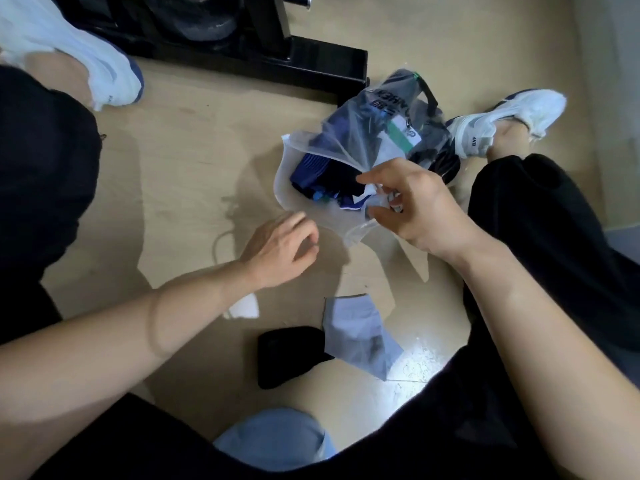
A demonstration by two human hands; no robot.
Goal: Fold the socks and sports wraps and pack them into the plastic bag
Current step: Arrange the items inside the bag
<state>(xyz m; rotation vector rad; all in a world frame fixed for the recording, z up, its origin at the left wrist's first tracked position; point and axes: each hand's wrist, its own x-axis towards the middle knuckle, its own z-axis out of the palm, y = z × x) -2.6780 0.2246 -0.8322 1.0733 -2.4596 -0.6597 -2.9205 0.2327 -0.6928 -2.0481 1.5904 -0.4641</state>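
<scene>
Nearest: light blue cloth (pixel 276 438) between the person's black-trousered legs, type unclear. Just past it on the floor (pixel 180 161): black folded piece (pixel 287 355) touching a grey-blue sock (pixel 360 334), which lies flat and partly over its right edge. Small white item (pixel 244 306) half hidden under the left forearm.

Plastic bag (pixel 311 154) lies on the floor mid-right, mouth toward the camera, dark blue and black textiles inside. Right hand (pixel 415 206) pinches the bag's near-right rim, thumb and fingers curled on the film. Left hand (pixel 280 247) sits just beside the near-left rim, fingers loosely bent, holding nothing visible; contact with the bag is blurred, can't tell.

White sneaker (pixel 502 123) right of the bag. Black frame (pixel 277 46) at the far side.
</scene>
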